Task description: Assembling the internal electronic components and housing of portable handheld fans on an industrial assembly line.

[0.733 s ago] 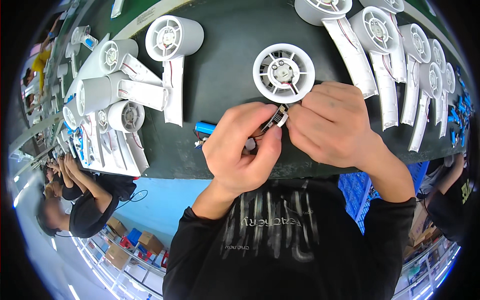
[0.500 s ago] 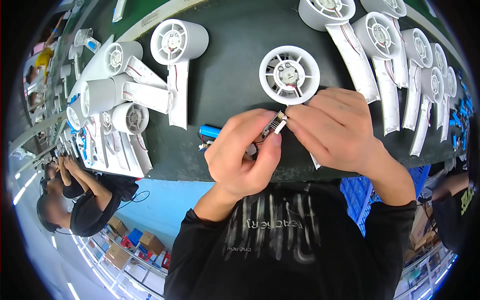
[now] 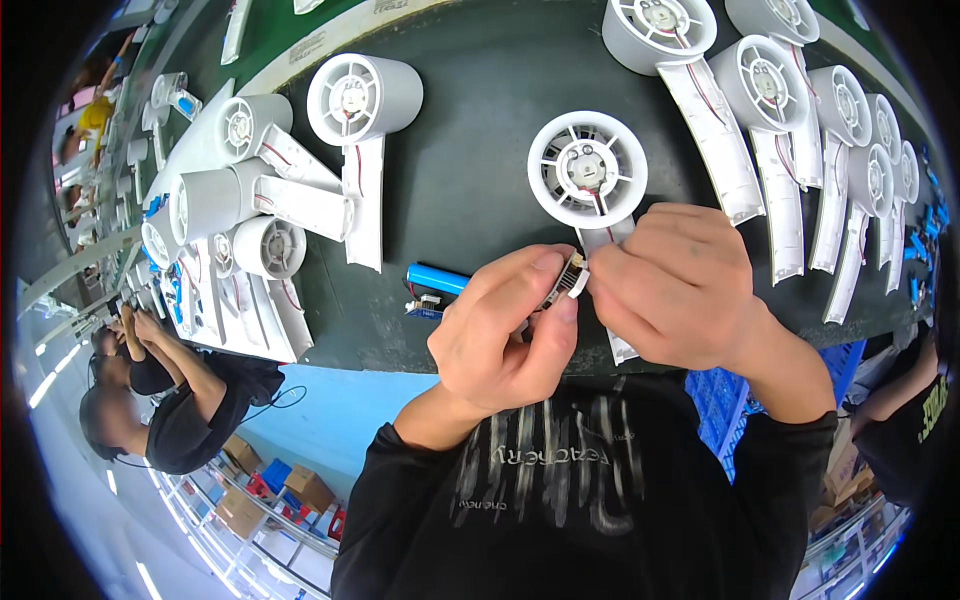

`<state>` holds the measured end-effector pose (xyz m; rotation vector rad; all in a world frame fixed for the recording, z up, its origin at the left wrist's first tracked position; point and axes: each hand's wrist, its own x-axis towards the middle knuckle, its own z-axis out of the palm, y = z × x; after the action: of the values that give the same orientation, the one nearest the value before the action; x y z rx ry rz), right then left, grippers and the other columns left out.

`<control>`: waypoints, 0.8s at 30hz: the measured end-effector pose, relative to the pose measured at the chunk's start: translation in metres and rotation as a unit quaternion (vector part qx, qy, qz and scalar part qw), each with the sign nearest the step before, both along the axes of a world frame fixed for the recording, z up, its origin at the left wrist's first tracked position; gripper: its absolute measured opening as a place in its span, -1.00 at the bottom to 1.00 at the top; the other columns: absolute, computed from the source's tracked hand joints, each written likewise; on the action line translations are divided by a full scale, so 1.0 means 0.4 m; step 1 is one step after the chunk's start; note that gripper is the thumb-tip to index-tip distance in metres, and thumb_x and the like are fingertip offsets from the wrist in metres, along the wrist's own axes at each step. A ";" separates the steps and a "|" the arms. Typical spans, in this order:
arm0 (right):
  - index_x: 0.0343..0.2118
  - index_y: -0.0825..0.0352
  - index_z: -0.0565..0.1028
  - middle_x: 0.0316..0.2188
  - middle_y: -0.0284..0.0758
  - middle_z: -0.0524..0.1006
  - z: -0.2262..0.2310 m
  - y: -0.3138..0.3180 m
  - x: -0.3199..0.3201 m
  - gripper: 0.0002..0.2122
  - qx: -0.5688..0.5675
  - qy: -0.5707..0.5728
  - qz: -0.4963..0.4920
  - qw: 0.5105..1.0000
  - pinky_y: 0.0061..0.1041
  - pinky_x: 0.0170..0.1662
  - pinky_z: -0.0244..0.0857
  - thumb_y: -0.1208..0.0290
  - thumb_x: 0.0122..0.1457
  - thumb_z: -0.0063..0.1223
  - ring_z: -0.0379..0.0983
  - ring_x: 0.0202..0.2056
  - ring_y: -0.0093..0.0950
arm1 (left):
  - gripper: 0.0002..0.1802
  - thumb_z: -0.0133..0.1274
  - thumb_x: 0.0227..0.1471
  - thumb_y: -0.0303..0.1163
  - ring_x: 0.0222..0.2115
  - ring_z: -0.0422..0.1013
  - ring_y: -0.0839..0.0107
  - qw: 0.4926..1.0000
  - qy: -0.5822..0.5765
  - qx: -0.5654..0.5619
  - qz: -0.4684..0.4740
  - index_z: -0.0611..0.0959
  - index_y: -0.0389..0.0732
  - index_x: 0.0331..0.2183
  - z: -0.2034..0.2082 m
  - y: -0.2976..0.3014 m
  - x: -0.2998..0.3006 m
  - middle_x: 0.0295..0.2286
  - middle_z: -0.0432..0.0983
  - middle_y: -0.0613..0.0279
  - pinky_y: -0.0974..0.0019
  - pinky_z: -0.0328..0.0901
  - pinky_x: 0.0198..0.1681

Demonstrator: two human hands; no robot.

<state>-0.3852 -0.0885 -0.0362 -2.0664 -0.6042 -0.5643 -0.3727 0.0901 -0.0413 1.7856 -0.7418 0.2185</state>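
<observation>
My left hand (image 3: 505, 330) is closed, pinching a small circuit board with a white edge (image 3: 567, 280) between thumb and forefinger. My right hand (image 3: 680, 285) is closed against the board's right side; whatever its fingertips grip is too small and covered to make out. Just beyond the hands lies a white fan housing (image 3: 540, 170), a round ring with spokes, a motor in its middle and red wires. Its white handle shell (image 3: 622, 348) runs toward me, mostly hidden under my right hand. Left of my left hand are a blue cylindrical battery (image 3: 437, 278) and a small blue board (image 3: 424, 308).
Several similar white fans with open handles crowd the left (image 3: 210, 205) and the right (image 3: 765, 85) of the dark table (image 3: 460, 170). Blue batteries (image 3: 925, 235) are heaped at the far right. A blue crate (image 3: 715, 405) sits below the table edge. Other people (image 3: 195, 410) work at the left.
The whole view has shifted, so the table things appear slightly lower. Both hands are a little nearer to me, and more of the blue battery and small board shows beside my left hand.
</observation>
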 end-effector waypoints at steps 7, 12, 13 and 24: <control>-0.54 0.42 0.43 -0.69 -0.35 0.29 0.004 -0.008 -0.003 -0.82 0.001 0.018 0.028 0.999 -0.50 -0.67 0.10 0.63 -0.32 0.14 0.21 -0.73 -0.42 | -0.78 0.10 -0.18 -0.70 -0.53 0.47 0.37 0.998 0.047 0.026 0.009 0.52 -0.48 -0.36 0.018 0.000 -0.005 -0.42 0.53 -0.13 0.48 0.35 -0.51; -0.51 0.39 0.44 -0.65 -0.33 0.39 0.014 -0.011 -0.011 -0.84 -0.061 0.080 0.016 0.995 -0.50 -0.65 0.11 0.58 -0.21 0.18 0.27 -0.72 -0.41 | -0.78 0.10 -0.17 -0.67 -0.52 0.47 0.34 0.990 0.132 -0.026 0.046 0.50 -0.47 -0.36 -0.002 0.007 -0.025 -0.45 0.53 -0.12 0.41 0.36 -0.48; -0.51 0.39 0.44 -0.65 -0.33 0.39 0.012 -0.010 -0.017 -0.84 -0.059 0.081 0.017 0.995 -0.50 -0.65 0.11 0.58 -0.21 0.18 0.27 -0.72 -0.41 | -0.77 0.10 -0.18 -0.67 -0.52 0.46 0.34 0.991 0.127 -0.024 0.042 0.50 -0.47 -0.36 -0.002 0.011 -0.022 -0.45 0.53 -0.12 0.42 0.36 -0.49; -0.43 0.37 0.50 -0.60 -0.32 0.47 0.024 -0.006 -0.016 -0.84 0.004 0.132 0.013 0.991 -0.53 -0.58 0.22 0.56 -0.16 0.18 0.40 -0.63 -0.39 | -0.63 0.04 -0.27 -0.71 -0.50 0.46 0.30 1.000 -0.013 -0.006 0.022 0.53 -0.51 -0.26 -0.001 0.002 0.001 -0.37 0.49 -0.19 0.40 0.38 -0.49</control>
<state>-0.3918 -0.0909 -0.0266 -2.0789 -0.4715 -0.2699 -0.3723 0.0909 -0.0416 1.7919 -0.7178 0.2755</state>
